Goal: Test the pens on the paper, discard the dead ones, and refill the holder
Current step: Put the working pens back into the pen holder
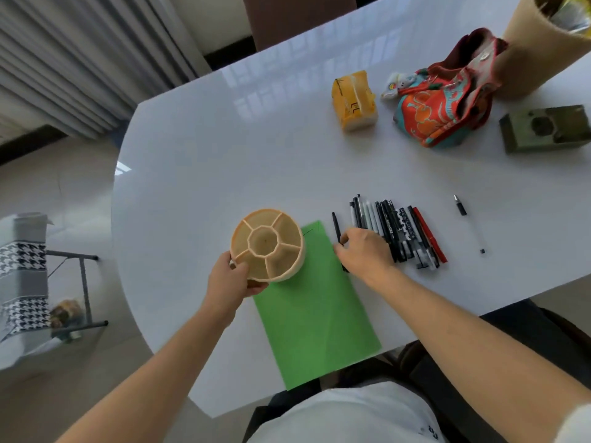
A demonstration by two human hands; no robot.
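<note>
Green paper (pixel 315 311) lies nearest, flat on the white worktop (pixel 204 161) and running past its near edge toward the person's lap. A faint pen stroke shows near the sheet's far corner. Over the paper's far left corner sits the round tan holder (pixel 267 244), its open top showing a central well ringed by wedge compartments, all without pens. Gripping it from the near left side is the left hand (pixel 228 278): the thumb hooks over the rim into a near compartment, and the other fingers wrap under the outer wall.

At the paper's right edge, the right hand (pixel 364 254) has its fingers curled around a black pen (pixel 336 228). Its far end sticks out beyond the fingers, pointing toward the far edge of the worktop, and a short bit of the near end shows below the hand, just off the paper.

Just beside that hand, to the right, a row of pens (pixel 399 233) lies side by side on the worktop, mostly black and white with one red at the right end. Well apart, farther right, lies a clear pen (pixel 470 223) with a black grip.

Along the far right of the worktop stand a yellow pouch (pixel 353 102), a patterned red bag (pixel 444 97), a tan cylinder (pixel 537 49) and a dark green box (pixel 547 127).
</note>
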